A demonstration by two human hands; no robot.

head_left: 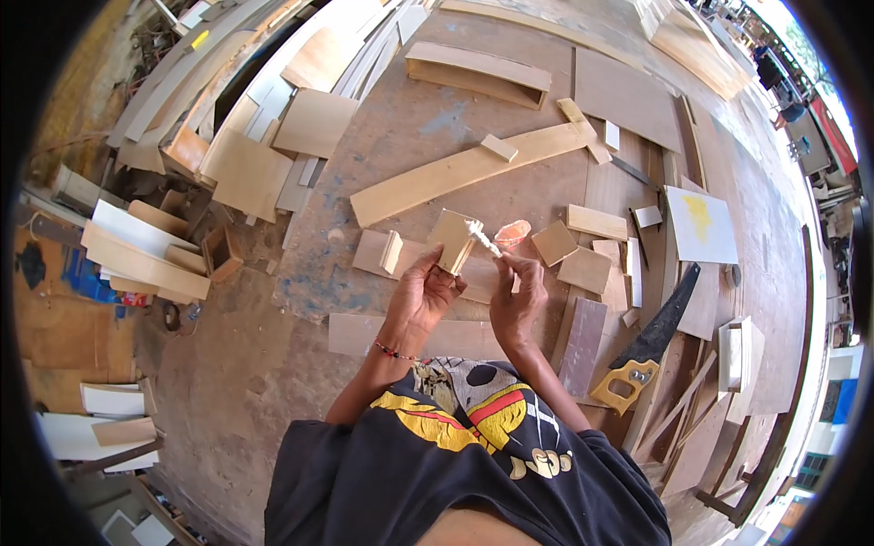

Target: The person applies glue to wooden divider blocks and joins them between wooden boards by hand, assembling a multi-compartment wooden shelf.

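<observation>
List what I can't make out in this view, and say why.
All in the head view:
- The lower end of the thin, white-smeared piece: hidden by the right hand.
- What the white smear is: too small to tell.
- What the orange-pink piece is: too small.
- Underside of the wooden block in the left hand: turned away.
- Red item, upper right: too small to identify.

I count one small board (446, 238) in my left hand (424, 293) and one white-coated stick (485, 240) in my right hand (518, 296). The worktop (391, 127) bears one handsaw (657, 332) at four o'clock, one yellow-stained panel (699, 227) at three, and, at twelve, one hollow wooden box (478, 68) and one long plank (437, 187) carrying one block (499, 147). I wear one beaded bracelet (395, 353).
</observation>
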